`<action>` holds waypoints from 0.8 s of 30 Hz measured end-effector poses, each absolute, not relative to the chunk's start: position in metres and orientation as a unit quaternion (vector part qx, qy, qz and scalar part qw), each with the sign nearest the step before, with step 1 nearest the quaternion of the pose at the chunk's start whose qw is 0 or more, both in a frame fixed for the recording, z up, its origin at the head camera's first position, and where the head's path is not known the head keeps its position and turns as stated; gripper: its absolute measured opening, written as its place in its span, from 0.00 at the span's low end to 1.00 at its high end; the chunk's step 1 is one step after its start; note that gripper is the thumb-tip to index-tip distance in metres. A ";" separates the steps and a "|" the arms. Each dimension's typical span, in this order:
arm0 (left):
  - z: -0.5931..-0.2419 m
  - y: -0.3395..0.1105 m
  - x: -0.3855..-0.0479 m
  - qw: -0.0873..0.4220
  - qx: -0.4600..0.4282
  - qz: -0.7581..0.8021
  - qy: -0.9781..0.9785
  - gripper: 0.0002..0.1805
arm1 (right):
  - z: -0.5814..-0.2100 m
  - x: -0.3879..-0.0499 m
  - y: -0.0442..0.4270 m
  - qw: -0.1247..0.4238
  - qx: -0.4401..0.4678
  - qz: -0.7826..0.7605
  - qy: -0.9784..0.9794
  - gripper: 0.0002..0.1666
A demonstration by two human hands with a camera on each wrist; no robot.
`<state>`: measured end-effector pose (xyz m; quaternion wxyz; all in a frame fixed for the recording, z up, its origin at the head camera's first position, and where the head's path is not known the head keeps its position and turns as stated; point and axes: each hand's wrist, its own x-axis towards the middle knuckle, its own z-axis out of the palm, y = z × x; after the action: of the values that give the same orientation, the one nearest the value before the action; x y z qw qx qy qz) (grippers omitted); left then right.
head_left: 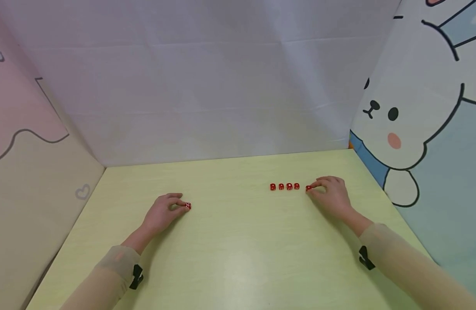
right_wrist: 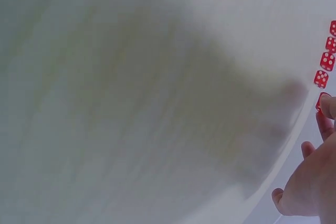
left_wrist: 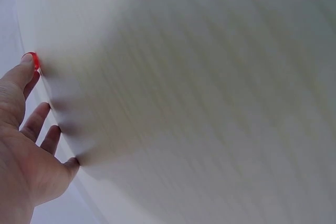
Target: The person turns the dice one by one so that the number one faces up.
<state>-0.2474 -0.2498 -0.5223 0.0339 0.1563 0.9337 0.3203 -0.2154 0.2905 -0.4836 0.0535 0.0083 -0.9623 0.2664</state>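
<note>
My left hand [head_left: 163, 213] pinches a red die [head_left: 188, 206] between thumb and finger, low over the left half of the table. The left wrist view shows that same die [left_wrist: 35, 61] at the thumb tip, with the other fingertips near the tabletop. On the right, my right hand [head_left: 331, 193] pinches another red die [head_left: 308, 188] just right of a short row of red dice [head_left: 281, 186]. A small gap parts the held die from the row. In the right wrist view the row of dice [right_wrist: 327, 61] shows white pips, and the thumb partly hides the held die [right_wrist: 321, 100].
The pale wooden table [head_left: 230, 249] fills the lower view. Behind it hangs a white cloth backdrop [head_left: 206, 94]. A panel with a cartoon rabbit [head_left: 408, 129] borders the right side, and a pink and cream panel [head_left: 32, 181] the left.
</note>
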 end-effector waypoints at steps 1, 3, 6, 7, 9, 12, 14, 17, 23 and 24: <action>-0.522 -0.250 -0.247 0.034 0.156 0.320 0.934 0.08 | -0.484 -0.218 0.291 0.052 0.008 0.264 -0.963 0.16; -0.522 -0.250 -0.247 0.035 0.156 0.319 0.934 0.08 | -0.484 -0.221 0.294 0.049 0.004 0.259 -0.965 0.16; -0.521 -0.250 -0.246 0.036 0.155 0.319 0.934 0.08 | -0.485 -0.226 0.295 0.047 0.004 0.252 -0.967 0.17; -0.520 -0.250 -0.246 0.036 0.154 0.319 0.934 0.08 | -0.485 -0.228 0.296 0.047 0.004 0.251 -0.967 0.17; -0.519 -0.250 -0.246 0.035 0.153 0.319 0.935 0.08 | -0.486 -0.230 0.296 0.046 0.006 0.250 -0.967 0.17; -0.516 -0.249 -0.246 0.035 0.153 0.319 0.935 0.08 | -0.485 -0.233 0.295 0.047 0.014 0.249 -0.967 0.17; -0.515 -0.249 -0.246 0.036 0.153 0.317 0.935 0.08 | -0.485 -0.234 0.295 0.048 0.016 0.250 -0.967 0.16; -0.513 -0.249 -0.246 0.037 0.154 0.317 0.935 0.08 | -0.485 -0.235 0.294 0.050 0.020 0.250 -0.967 0.16; -0.511 -0.248 -0.247 0.033 0.157 0.311 0.937 0.09 | -0.486 -0.237 0.295 0.048 0.022 0.255 -0.965 0.16; -0.510 -0.248 -0.247 0.033 0.157 0.311 0.937 0.09 | -0.486 -0.237 0.295 0.049 0.023 0.255 -0.965 0.16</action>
<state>-0.2471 -0.2484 -0.5101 0.0333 0.1573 0.9367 0.3111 -0.2371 0.2946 -0.4862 0.0488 0.0227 -0.9654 0.2552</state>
